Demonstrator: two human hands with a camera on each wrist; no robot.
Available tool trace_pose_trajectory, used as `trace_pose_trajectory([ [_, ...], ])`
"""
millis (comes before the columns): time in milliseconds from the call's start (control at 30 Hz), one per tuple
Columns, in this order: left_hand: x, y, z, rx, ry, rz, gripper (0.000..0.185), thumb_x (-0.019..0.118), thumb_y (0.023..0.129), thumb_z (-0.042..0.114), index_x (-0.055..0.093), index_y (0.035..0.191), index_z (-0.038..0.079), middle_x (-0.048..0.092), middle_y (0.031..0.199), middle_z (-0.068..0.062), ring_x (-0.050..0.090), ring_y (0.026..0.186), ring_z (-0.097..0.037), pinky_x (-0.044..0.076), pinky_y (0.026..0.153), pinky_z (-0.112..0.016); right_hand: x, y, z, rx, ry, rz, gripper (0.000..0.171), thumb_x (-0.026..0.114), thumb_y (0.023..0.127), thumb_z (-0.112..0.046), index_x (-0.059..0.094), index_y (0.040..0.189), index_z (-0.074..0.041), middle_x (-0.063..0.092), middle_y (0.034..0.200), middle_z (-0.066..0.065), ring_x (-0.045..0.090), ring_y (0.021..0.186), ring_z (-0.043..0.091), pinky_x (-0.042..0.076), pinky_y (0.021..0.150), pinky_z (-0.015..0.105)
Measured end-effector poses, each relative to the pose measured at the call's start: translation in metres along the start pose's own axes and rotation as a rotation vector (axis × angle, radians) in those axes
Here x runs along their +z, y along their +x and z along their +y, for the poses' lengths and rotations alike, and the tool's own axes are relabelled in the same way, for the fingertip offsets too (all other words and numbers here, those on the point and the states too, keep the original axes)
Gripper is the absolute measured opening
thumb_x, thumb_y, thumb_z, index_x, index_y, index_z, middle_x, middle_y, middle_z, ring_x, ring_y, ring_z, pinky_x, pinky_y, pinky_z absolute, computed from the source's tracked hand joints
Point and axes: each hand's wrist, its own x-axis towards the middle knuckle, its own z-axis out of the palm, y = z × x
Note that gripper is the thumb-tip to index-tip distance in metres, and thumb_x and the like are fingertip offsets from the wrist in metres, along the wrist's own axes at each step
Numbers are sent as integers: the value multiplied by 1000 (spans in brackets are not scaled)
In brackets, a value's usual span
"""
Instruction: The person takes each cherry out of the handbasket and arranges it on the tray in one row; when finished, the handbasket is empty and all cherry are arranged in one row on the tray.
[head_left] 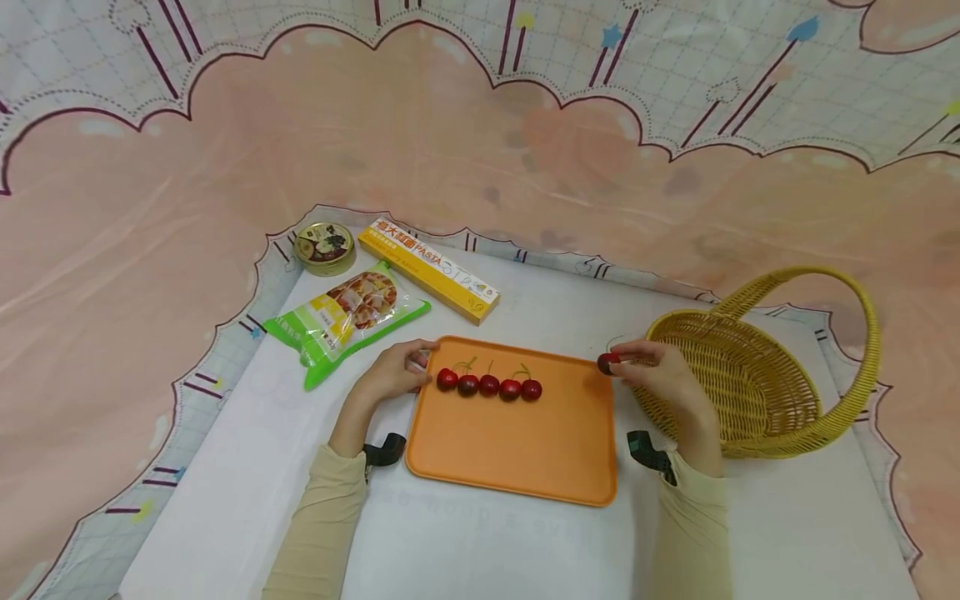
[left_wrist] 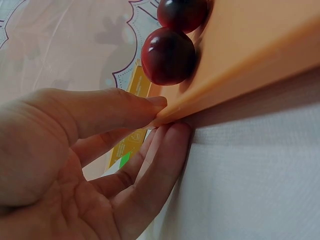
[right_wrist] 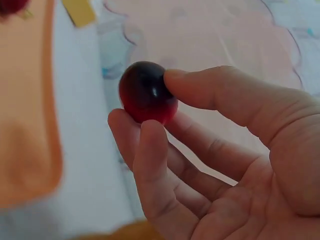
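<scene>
An orange tray (head_left: 517, 442) lies on the white table with a row of several dark red cherries (head_left: 489, 385) near its far edge. My left hand (head_left: 397, 371) pinches the tray's far left corner (left_wrist: 165, 116) between thumb and fingers, right beside the first cherry (left_wrist: 168, 56). My right hand (head_left: 656, 371) hovers at the tray's far right corner and pinches one more cherry (head_left: 606, 362) (right_wrist: 146, 93) between thumb and fingertips, above the table beside the tray edge (right_wrist: 30, 110).
A yellow wicker basket (head_left: 757, 375) with a handle stands right of the tray, behind my right hand. At the back left lie a green snack bag (head_left: 347, 318), a yellow pasta box (head_left: 427, 268) and a round tin (head_left: 325, 247). A pink patterned cloth surrounds the table.
</scene>
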Motion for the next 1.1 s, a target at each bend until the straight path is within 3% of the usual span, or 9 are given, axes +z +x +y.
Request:
trace_pose_trajectory([
  [133,-1,1,1,7,1,-1,51,68,86,-2,56,136,3,59,103,-15,62,83,-20,55,65,-29,25,10,7,-19,11,-22,35,71,87,-3,64,117,14,66,112,26,66,87,17,56,76,28],
  [333,-1,3,4,-4,0,-1,51,68,86,-2,57,136,3,59,103,-15,62,82,-19,55,65,-29,53,19,20,40,30,-38,33,74,86,-6,67,114,10,70,103,17,61,83,18,51,70,24],
  [467,1,3,6,-22,-13,-8,52,68,86,-3,56,136,4,59,103,-15,61,81,-19,55,65,-29,65,20,27,65,55,-38,33,74,86,-6,67,114,9,72,93,14,64,75,18,50,67,26],
  [767,5,-2,1,-46,-55,-27,51,68,86,-5,57,135,3,58,102,-14,62,81,-18,57,65,-30,80,15,42,51,100,-54,32,73,85,-2,66,113,12,70,98,16,66,78,13,54,69,24],
  [1100,-1,-2,0,-7,-41,-14,52,68,85,-5,56,136,1,59,102,-15,60,75,-17,55,64,-30,78,5,11,46,119,-87,33,70,86,3,62,113,18,69,98,19,66,79,12,55,72,23],
])
